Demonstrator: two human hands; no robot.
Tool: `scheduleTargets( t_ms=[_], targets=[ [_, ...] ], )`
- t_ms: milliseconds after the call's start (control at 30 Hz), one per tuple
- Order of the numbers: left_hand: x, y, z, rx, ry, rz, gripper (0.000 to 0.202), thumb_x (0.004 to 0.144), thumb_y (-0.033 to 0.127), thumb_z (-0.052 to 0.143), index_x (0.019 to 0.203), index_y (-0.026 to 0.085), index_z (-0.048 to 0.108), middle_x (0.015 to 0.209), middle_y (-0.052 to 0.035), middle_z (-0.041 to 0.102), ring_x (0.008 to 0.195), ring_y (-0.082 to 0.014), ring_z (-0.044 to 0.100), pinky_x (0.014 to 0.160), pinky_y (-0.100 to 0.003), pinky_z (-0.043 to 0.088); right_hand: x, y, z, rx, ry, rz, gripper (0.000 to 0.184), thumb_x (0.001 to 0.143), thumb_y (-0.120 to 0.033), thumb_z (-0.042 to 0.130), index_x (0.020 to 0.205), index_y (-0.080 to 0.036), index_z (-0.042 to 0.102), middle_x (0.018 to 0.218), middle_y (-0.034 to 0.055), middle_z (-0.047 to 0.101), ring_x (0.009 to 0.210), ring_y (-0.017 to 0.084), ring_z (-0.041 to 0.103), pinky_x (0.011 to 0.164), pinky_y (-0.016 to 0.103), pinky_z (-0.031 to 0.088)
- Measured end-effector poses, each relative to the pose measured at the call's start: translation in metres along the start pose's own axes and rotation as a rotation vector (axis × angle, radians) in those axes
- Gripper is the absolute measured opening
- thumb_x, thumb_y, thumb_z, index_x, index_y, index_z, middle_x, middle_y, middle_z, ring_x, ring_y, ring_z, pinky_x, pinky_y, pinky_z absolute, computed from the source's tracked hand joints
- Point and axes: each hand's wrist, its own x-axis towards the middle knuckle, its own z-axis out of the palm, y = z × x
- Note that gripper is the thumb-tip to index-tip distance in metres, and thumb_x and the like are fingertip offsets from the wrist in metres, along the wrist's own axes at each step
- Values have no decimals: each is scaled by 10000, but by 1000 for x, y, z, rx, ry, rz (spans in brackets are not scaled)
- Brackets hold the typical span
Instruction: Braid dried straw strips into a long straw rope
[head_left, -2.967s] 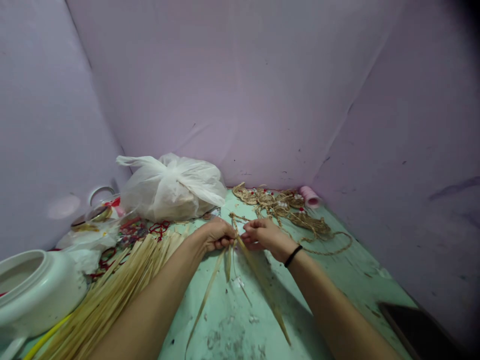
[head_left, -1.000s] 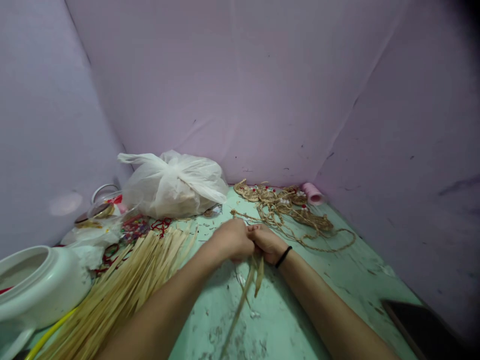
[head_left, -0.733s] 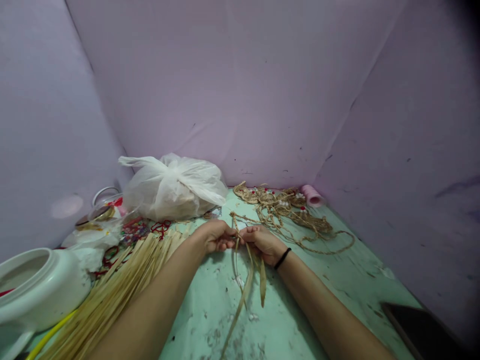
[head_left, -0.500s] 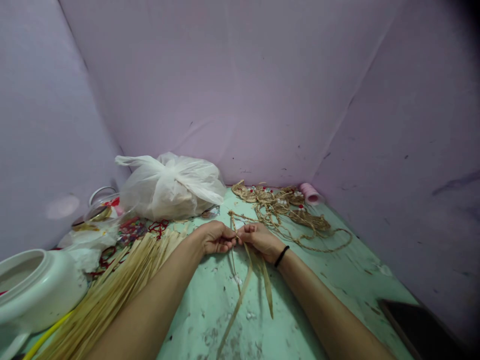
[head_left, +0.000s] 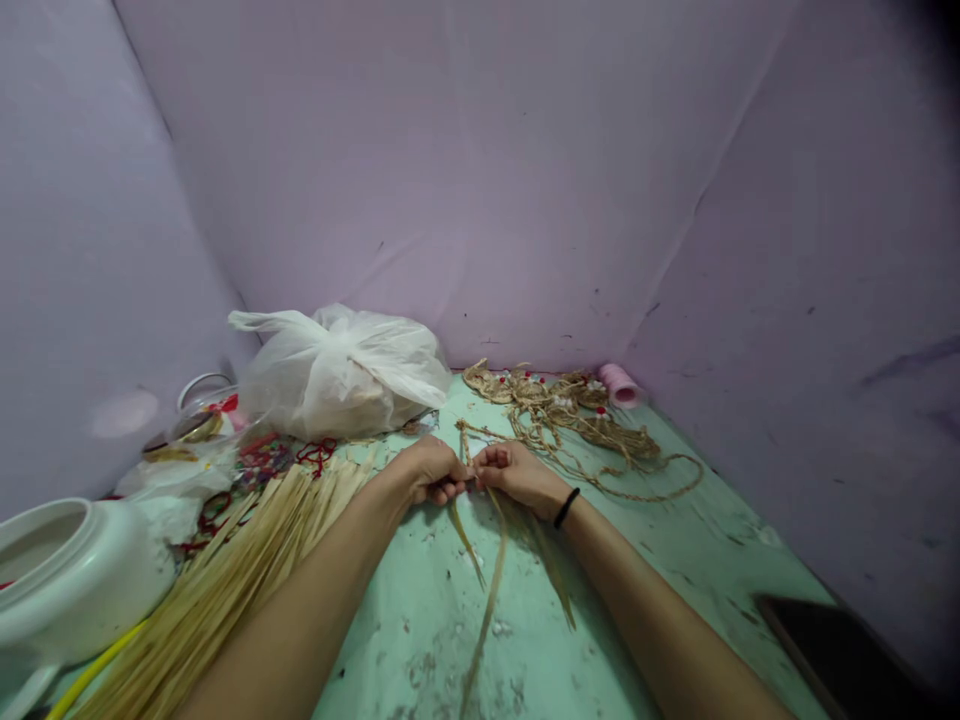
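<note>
My left hand (head_left: 429,470) and my right hand (head_left: 517,473) meet at the middle of the green table (head_left: 675,540), both closed in a pinch on the same plaited straw cord (head_left: 466,445). The cord runs away from my fingers toward the back. Loose straw strands (head_left: 489,575) hang from the pinch toward me and fan out over the table. A black band sits on my right wrist.
A thick bundle of straw strips (head_left: 225,580) lies at the left. Behind it are a white plastic bag (head_left: 345,370), red cord and beads (head_left: 262,460), and a white jar (head_left: 67,575). Finished plaited cords (head_left: 585,420) and a pink spool (head_left: 619,385) lie at the back right. Lilac walls enclose the table.
My hands came together, then drew slightly apart while still pinching the plait. The loose strands have swung and now spread wider toward me.
</note>
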Motion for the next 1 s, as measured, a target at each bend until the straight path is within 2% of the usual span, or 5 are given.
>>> scheduleTargets(
  t_ms=[267, 500, 633, 733, 1000],
  targets=[
    [1, -1, -3, -76, -82, -21, 80, 639, 93, 499, 562, 83, 519, 419, 20, 459, 313, -31, 357, 312, -144, 229, 3, 3, -5, -183, 19, -31, 62, 602, -99, 481, 566, -133, 518, 524, -7, 547, 467, 68, 439, 478, 174, 348],
    [-1, 1, 2, 157, 54, -12, 72, 552, 109, 483, 483, 110, 503, 349, 28, 407, 276, -43, 294, 299, -172, 169, 0, -3, -4, -517, 105, -83, 95, 603, -145, 491, 619, -122, 582, 560, 19, 582, 505, 88, 467, 461, 180, 323],
    [-4, 2, 5, 184, 89, -29, 97, 542, 126, 483, 445, 117, 484, 310, 35, 367, 260, -38, 269, 304, -168, 166, -8, -19, -2, -741, 234, 36, 146, 595, -218, 527, 550, -107, 610, 472, 19, 527, 453, 80, 415, 420, 199, 250],
    [-4, 3, 7, 154, 104, -69, 133, 547, 136, 483, 419, 125, 451, 296, 32, 350, 253, -35, 258, 304, -166, 157, -14, -30, 4, -756, 211, 118, 176, 587, -249, 548, 530, -100, 624, 422, 8, 477, 417, 64, 364, 406, 205, 209],
    [5, -4, -4, 8, -38, -25, 114, 534, 158, 503, 438, 119, 456, 363, 28, 392, 283, -22, 269, 284, -151, 114, -24, -40, 26, -778, 210, 1, 154, 598, -177, 518, 475, -130, 598, 434, 12, 506, 429, 69, 349, 425, 207, 216]
  ],
)
